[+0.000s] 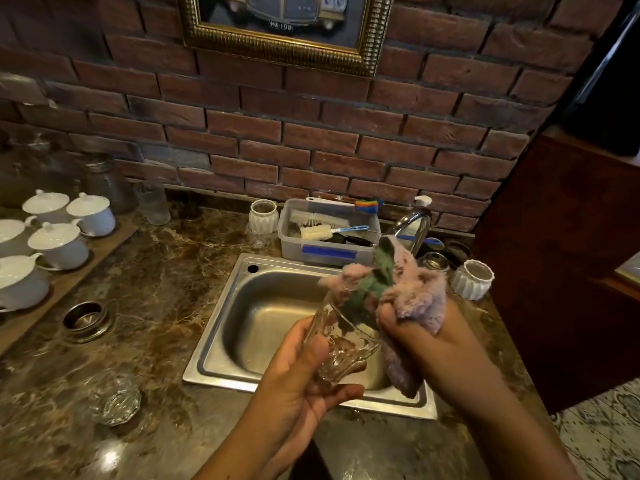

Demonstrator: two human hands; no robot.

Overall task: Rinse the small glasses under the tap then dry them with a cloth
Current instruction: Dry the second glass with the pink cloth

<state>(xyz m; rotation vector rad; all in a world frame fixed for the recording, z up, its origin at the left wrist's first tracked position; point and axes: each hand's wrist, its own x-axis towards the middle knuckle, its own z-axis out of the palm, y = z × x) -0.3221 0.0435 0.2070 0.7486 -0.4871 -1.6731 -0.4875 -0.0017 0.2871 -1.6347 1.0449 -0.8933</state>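
Note:
Over the steel sink (pixel 221 344) my left hand (pixel 298 386) grips the base of a small cut glass (pixel 341 344), tilted with its mouth up and to the right. My right hand (pixel 426 341) holds a pink and green fluffy cloth (pixel 408 289), part of it pushed into the glass's mouth. Another small cut glass (pixel 119 403) stands on the marble counter (pixel 145 306) left of the sink. The chrome tap (pixel 415 225) curves up behind the cloth; no water shows running.
White lidded cups (pixel 59 244) sit on a wooden tray at the left, with clear jars behind. A plastic tub of brushes (pixel 325 233) stands behind the sink, white ribbed pots (pixel 472 278) beside it. A metal ring (pixel 85 318) lies on the counter. Brick wall behind.

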